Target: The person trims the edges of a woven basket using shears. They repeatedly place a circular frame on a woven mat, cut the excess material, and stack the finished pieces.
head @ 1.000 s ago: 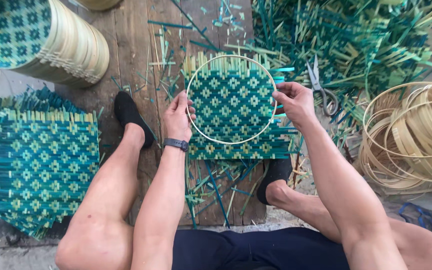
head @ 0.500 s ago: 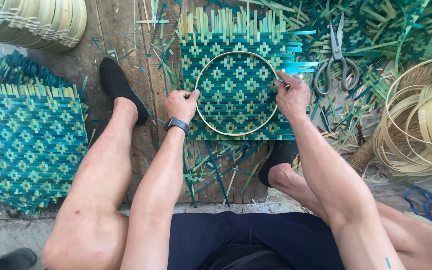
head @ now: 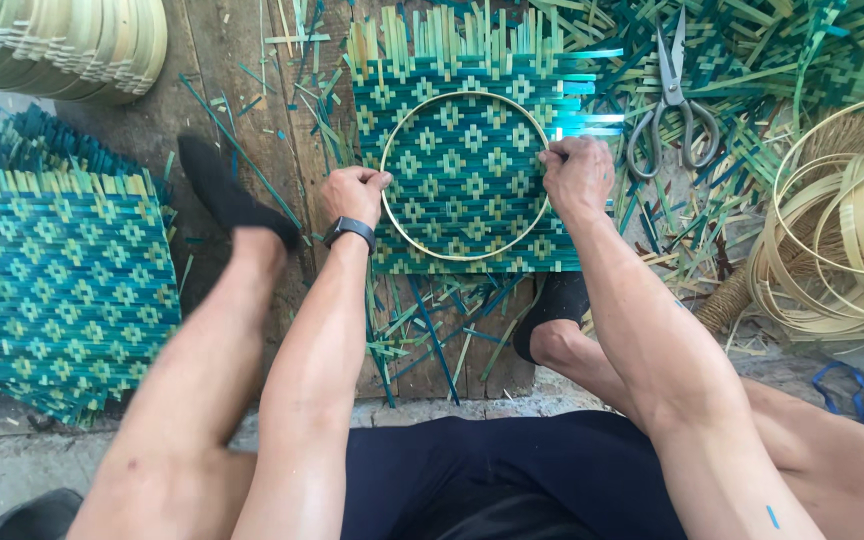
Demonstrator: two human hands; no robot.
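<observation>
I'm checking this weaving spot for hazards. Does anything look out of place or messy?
Cut green strips litter the boards around the woven mat, and open scissors lie loose among scraps beside the right hand. The hoop sits flat and centred; both hands grip it.

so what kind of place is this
Most likely a bamboo-weaving workshop, worked on the floor. Both hands hold a thin hoop on a teal woven mat; scissors, coiled bamboo strips and offcuts lie around.

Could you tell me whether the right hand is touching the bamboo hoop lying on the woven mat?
Touching. The head view shows the right hand closed on the right side of the bamboo hoop, with no gap visible between them.
</observation>
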